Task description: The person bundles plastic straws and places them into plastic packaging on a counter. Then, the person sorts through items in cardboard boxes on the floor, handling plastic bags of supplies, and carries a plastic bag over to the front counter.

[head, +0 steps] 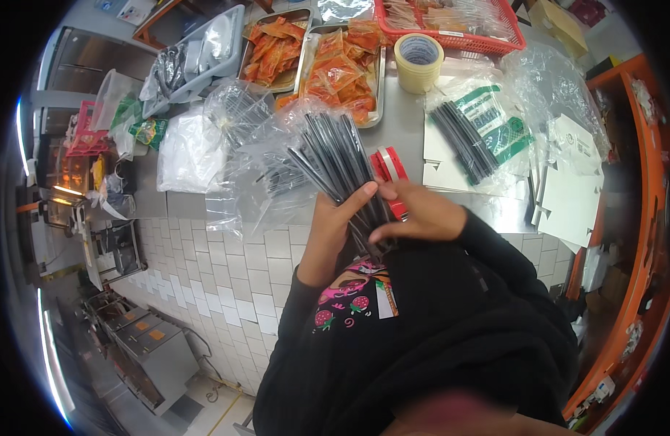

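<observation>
A bundle of dark, wrapped straws or similar sticks (340, 158) stands fanned out at its top in my left hand (335, 218), whose thumb lies across it. My right hand (422, 212) has its fingers and thumb against the bundle's right side, low down. Just behind that hand lies a red tape dispenser (388, 163), partly covered by it. To the right, more dark sticks (466, 141) lie in a clear plastic bag with green print. On the left, clear plastic bags (280, 169) hold further thin sticks. The lower end of the bundle is partly hidden against my clothing.
Two metal trays (379, 92) hold packets of orange-red food. Rolls of clear tape (418, 68) are stacked beside them. A red basket (449, 41), a grey-blue bin (234, 41), white plastic bags (190, 152) and flat white cardboard pieces (569, 196) surround the work area. Orange shelving (648, 163) rises at right.
</observation>
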Available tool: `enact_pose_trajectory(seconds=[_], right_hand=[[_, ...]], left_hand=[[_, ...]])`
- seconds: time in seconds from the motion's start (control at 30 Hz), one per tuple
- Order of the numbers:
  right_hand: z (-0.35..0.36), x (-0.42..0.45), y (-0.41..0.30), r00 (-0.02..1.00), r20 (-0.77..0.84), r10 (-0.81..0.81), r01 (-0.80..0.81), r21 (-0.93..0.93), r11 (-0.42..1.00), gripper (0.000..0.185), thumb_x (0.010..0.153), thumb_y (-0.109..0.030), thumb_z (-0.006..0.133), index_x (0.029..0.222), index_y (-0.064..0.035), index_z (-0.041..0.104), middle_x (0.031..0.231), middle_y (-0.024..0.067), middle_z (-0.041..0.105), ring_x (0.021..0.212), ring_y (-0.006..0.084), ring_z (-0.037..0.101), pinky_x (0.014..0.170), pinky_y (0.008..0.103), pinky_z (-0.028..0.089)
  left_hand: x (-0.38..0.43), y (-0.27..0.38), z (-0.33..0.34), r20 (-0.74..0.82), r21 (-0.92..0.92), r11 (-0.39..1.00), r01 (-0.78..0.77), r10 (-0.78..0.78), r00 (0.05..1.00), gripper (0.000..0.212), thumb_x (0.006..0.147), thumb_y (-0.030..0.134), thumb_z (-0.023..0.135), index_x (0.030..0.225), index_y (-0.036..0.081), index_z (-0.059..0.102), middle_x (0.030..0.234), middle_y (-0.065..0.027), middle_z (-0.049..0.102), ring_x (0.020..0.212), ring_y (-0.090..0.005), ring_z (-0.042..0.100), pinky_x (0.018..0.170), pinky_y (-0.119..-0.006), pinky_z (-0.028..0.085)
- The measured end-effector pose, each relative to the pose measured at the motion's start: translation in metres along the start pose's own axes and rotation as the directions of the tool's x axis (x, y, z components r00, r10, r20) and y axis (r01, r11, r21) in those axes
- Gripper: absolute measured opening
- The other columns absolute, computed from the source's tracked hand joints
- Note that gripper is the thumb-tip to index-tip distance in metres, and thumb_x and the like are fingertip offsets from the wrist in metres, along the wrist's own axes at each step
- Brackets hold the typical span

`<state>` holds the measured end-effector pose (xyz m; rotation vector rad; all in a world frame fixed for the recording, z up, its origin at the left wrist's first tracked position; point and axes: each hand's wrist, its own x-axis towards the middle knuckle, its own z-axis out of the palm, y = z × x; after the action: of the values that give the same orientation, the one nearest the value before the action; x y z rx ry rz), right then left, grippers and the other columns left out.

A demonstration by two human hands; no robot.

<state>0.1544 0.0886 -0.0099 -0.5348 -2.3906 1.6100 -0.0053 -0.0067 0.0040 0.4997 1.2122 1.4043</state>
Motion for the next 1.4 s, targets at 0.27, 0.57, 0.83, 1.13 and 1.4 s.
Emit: enact_pose_trajectory(seconds=[0.27, 0.57, 0.83, 1.13, 1.4], right_hand=[[-0.02, 0.003, -0.022, 0.933, -0.312, 0.178, -0.077, 0.311, 0.947, 0.028, 0.08, -0.018, 0.071, 0.096, -0.0018, 0.055, 0.08, 0.0078, 0.06, 0.068, 0.011, 0.061, 0.062, 0.025, 0.048], [-0.023, -0.006, -0.016, 0.885, -0.4, 0.239, 0.033, 0.564, 0.825, 0.02, 0.079, -0.011, 0.072, 0.084, 0.002, 0.057, 0.079, 0.0023, 0.058, 0.067, 0.006, 0.056, 0.057, 0.0203, 0.046], [-0.015, -0.008, -0.014, 0.858, -0.475, 0.196, 0.128, 0.566, 0.814, 0.021, 0.087, -0.013, 0.063, 0.093, -0.0005, 0.047, 0.083, 0.0034, 0.055, 0.07, 0.0063, 0.055, 0.06, 0.0191, 0.046], [-0.016, -0.01, -0.03, 0.873, -0.391, 0.292, -0.035, 0.546, 0.837, 0.034, 0.081, -0.017, 0.071, 0.105, -0.0002, 0.055, 0.072, -0.0012, 0.052, 0.065, 0.0034, 0.049, 0.059, 0.0181, 0.039], [-0.013, -0.007, -0.03, 0.833, -0.399, 0.383, -0.047, 0.639, 0.767, 0.026, 0.081, -0.015, 0.071, 0.099, 0.0018, 0.062, 0.078, 0.0008, 0.061, 0.075, 0.0055, 0.056, 0.067, 0.0212, 0.045]], left_hand=[[-0.005, -0.002, 0.024, 0.115, -0.058, 0.996, 0.072, -0.065, 0.991, 0.035, 0.085, 0.011, 0.061, 0.112, -0.008, 0.049, 0.086, -0.0141, 0.063, 0.073, -0.0215, 0.065, 0.066, -0.033, 0.055], [-0.008, -0.009, 0.023, 0.03, 0.008, 0.996, 0.085, -0.085, 0.996, 0.028, 0.082, 0.012, 0.067, 0.104, -0.004, 0.058, 0.088, -0.0109, 0.065, 0.072, -0.0161, 0.063, 0.066, -0.028, 0.052], [-0.008, -0.005, 0.032, -0.03, 0.19, 0.982, 0.023, -0.018, 0.999, 0.029, 0.08, 0.016, 0.071, 0.101, -0.002, 0.063, 0.088, -0.0064, 0.066, 0.074, -0.0107, 0.062, 0.07, -0.025, 0.048], [-0.007, -0.011, 0.029, 0.04, 0.077, 0.992, 0.096, -0.1, 0.994, 0.028, 0.08, 0.014, 0.072, 0.1, -0.002, 0.063, 0.088, -0.0068, 0.067, 0.077, -0.0115, 0.063, 0.071, -0.026, 0.049], [-0.01, -0.009, 0.033, -0.09, 0.07, 0.997, -0.022, 0.029, 0.996, 0.025, 0.079, 0.01, 0.071, 0.101, 0.0, 0.065, 0.09, -0.0054, 0.068, 0.081, -0.0095, 0.062, 0.074, -0.024, 0.048]])
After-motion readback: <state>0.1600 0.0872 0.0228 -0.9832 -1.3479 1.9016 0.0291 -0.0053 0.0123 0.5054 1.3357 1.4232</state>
